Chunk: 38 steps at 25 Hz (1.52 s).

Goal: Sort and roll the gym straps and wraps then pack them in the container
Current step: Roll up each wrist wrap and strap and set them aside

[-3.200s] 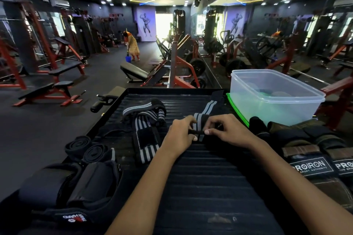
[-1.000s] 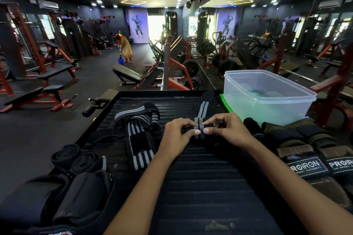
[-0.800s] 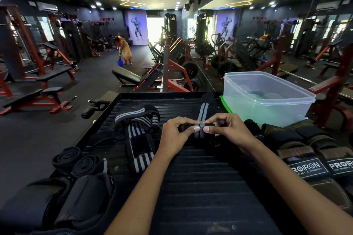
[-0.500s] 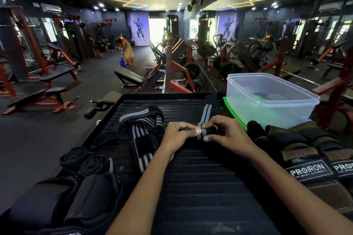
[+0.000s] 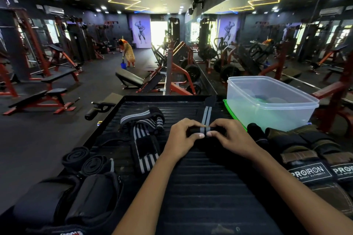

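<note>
Both hands on it: left hand point(image 5: 181, 137) and right hand point(image 5: 231, 136) pinch the roll point(image 5: 202, 130), thumbs meeting at its middle, keeping it tight (tail stretches away beyond the fingers). Container point(image 5: 271, 101) waits just beyond the right hand.

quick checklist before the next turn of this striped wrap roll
1. Both hands on the roll: ok, left hand and right hand pinch it from either side.
2. Stripes lined up on the roll: ok, they run straight into the tail.
3. Tail flat ahead: ok, it lies straight on the mat toward the far edge.
4. Roll tightness: cannot tell, its ends are hidden by the fingers.
5. Container ready: ok, open, lid off, beside the right hand.
6. Other striped wrap out of the way: ok, it lies apart, left of the hands.
</note>
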Each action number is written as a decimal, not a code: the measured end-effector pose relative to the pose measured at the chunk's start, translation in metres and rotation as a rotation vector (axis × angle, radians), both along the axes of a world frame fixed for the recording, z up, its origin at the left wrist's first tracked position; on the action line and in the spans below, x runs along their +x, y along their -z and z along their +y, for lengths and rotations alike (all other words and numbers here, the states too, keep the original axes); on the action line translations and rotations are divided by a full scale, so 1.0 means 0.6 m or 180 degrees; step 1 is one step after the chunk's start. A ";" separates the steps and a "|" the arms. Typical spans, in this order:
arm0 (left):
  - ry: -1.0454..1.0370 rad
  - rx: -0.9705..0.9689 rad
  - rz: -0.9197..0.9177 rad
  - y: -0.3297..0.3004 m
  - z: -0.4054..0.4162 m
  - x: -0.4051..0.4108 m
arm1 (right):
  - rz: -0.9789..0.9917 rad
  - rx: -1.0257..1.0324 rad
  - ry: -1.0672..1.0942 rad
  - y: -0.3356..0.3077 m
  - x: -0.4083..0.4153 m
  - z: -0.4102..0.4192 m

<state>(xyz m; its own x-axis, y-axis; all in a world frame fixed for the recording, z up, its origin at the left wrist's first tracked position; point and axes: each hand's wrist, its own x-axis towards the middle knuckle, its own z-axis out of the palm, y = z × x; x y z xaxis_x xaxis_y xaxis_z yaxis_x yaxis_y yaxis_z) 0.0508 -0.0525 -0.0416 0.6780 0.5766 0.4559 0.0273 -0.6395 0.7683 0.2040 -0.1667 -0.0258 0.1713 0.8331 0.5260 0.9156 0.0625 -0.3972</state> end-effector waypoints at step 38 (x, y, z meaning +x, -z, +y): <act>0.0035 0.0132 -0.0337 -0.002 0.002 -0.004 | -0.0108 0.0063 -0.0370 -0.016 -0.009 -0.009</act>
<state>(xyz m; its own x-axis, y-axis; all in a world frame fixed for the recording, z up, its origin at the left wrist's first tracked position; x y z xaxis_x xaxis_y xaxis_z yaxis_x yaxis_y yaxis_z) 0.0484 -0.0514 -0.0406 0.6309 0.5486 0.5487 -0.0599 -0.6707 0.7393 0.1986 -0.1720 -0.0159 0.0560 0.8357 0.5463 0.9146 0.1765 -0.3637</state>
